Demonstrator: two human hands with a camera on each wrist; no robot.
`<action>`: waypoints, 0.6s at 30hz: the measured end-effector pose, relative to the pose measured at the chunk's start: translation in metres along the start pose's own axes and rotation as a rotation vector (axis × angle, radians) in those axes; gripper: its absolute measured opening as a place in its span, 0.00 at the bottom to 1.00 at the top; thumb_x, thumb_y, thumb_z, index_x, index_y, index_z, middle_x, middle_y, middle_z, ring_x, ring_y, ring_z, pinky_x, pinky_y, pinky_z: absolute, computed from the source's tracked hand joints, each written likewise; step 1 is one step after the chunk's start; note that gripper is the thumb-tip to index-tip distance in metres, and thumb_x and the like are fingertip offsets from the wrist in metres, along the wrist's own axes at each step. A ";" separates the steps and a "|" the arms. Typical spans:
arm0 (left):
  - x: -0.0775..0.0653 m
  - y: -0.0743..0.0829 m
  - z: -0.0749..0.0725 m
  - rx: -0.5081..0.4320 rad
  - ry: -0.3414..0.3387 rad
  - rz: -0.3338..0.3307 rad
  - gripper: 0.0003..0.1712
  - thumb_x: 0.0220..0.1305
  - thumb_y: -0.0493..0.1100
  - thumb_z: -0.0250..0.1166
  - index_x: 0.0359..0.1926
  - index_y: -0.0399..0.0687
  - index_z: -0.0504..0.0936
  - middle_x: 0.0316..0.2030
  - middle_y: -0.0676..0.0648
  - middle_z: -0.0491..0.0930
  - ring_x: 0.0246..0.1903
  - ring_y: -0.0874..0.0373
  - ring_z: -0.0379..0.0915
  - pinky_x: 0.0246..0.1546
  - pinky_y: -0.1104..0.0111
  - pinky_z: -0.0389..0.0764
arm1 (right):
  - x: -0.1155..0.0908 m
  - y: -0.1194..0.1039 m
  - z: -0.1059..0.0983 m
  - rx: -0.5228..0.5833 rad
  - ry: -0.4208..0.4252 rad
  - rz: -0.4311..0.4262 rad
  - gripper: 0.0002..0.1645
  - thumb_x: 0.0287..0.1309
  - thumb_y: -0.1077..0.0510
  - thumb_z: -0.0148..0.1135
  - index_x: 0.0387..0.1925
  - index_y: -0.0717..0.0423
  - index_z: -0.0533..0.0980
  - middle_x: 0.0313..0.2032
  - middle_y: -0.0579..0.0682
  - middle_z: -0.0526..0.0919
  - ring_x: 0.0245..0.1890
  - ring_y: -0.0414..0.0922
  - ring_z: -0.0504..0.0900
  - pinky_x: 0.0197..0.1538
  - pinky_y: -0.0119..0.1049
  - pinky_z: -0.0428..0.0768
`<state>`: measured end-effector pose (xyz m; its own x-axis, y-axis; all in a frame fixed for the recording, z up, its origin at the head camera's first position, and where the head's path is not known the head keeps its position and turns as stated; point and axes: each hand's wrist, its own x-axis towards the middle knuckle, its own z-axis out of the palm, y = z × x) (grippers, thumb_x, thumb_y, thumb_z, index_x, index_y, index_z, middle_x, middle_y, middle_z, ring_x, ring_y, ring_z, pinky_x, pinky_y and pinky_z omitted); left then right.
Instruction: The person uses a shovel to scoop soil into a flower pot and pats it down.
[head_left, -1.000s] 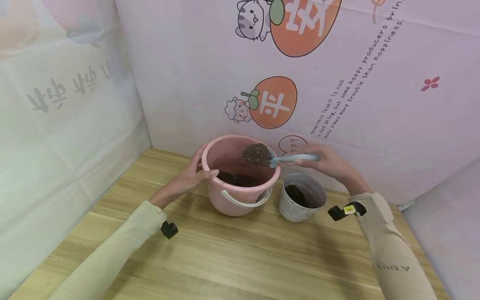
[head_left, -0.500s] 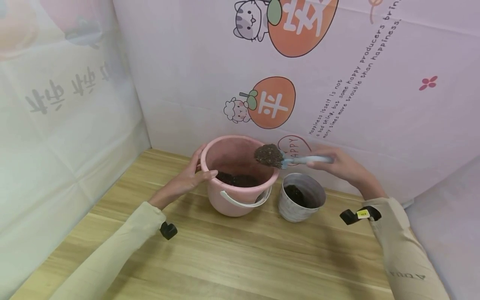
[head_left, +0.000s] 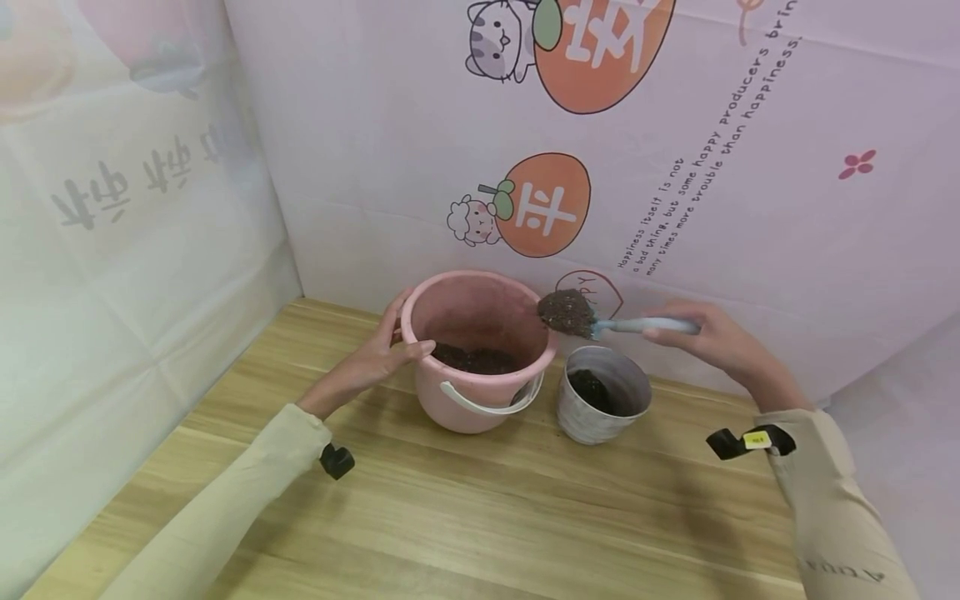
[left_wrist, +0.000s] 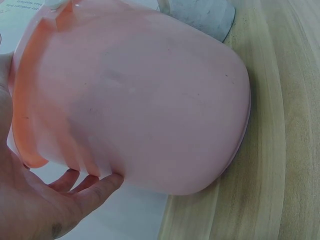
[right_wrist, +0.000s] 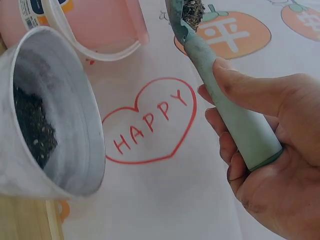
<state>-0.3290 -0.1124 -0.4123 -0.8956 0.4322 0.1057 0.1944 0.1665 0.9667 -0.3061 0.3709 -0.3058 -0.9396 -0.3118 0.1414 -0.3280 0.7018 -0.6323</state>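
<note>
Though the pot (head_left: 585, 425) has some soil (head_left: 588, 387), right hand (head_left: 708, 337) grips a heaped trowel (head_left: 633, 325), not yet tipped; left hand (head_left: 381, 352) grips bucket (head_left: 441, 404).

Recorded plain pale pink on the bucket (head_left: 447, 408), with white on its handle (head_left: 487, 410). Found mottled grey and white on the pot (head_left: 585, 427), at 4 o'clock from the bucket. Noted dark brown, flecked paler, on the soil (head_left: 566, 312) at 2 o'clock from the bucket. Read pale blue on the trowel (head_left: 633, 324) in the head view, pale green in the right wrist view. Logged cream on the sleeves (head_left: 217, 500), black on the wrist straps (head_left: 337, 461), with a yellow tag (head_left: 756, 440) on the right one. Graded the bench (head_left: 465, 500) honey-yellow, wood-grained. Observed pinkish white on the backdrop (head_left: 360, 167), with orange fruits (head_left: 547, 208), white-lettered, at 1 o'clock from the bucket and a red-outlined heart (head_left: 603, 293) at 2.
</note>
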 end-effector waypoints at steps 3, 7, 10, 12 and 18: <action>0.000 0.000 -0.001 0.000 0.000 0.000 0.60 0.67 0.60 0.66 0.84 0.72 0.33 0.83 0.41 0.39 0.80 0.39 0.45 0.75 0.39 0.58 | -0.006 0.006 -0.005 -0.032 0.015 -0.003 0.16 0.70 0.56 0.67 0.55 0.56 0.85 0.44 0.41 0.85 0.45 0.38 0.77 0.48 0.31 0.75; 0.000 0.000 0.000 -0.004 -0.001 -0.001 0.59 0.66 0.59 0.66 0.84 0.73 0.34 0.83 0.41 0.40 0.80 0.40 0.46 0.75 0.39 0.60 | -0.014 0.015 -0.013 -0.059 0.027 0.005 0.17 0.70 0.57 0.67 0.56 0.57 0.85 0.44 0.40 0.84 0.44 0.39 0.77 0.47 0.31 0.74; 0.001 0.001 0.000 -0.005 -0.002 0.000 0.59 0.66 0.59 0.66 0.84 0.72 0.34 0.83 0.41 0.41 0.80 0.40 0.46 0.74 0.39 0.60 | -0.019 0.021 -0.017 -0.062 0.033 0.019 0.17 0.70 0.57 0.67 0.56 0.56 0.85 0.43 0.42 0.84 0.43 0.39 0.76 0.46 0.31 0.74; 0.001 0.000 0.000 -0.009 -0.002 0.001 0.60 0.66 0.59 0.66 0.84 0.71 0.33 0.83 0.41 0.42 0.80 0.40 0.47 0.74 0.39 0.60 | -0.022 0.025 -0.018 -0.068 0.025 0.022 0.17 0.70 0.57 0.67 0.57 0.57 0.85 0.43 0.44 0.84 0.43 0.40 0.75 0.45 0.31 0.73; 0.001 0.001 0.000 -0.008 0.002 0.001 0.60 0.66 0.59 0.66 0.84 0.71 0.34 0.82 0.41 0.42 0.80 0.40 0.47 0.74 0.39 0.61 | -0.032 0.035 -0.021 -0.081 -0.002 0.019 0.17 0.72 0.56 0.65 0.58 0.57 0.84 0.44 0.45 0.83 0.44 0.41 0.74 0.45 0.32 0.73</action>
<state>-0.3293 -0.1114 -0.4111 -0.8963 0.4304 0.1071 0.1921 0.1591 0.9684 -0.2894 0.4190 -0.3167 -0.9455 -0.2993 0.1286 -0.3174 0.7573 -0.5707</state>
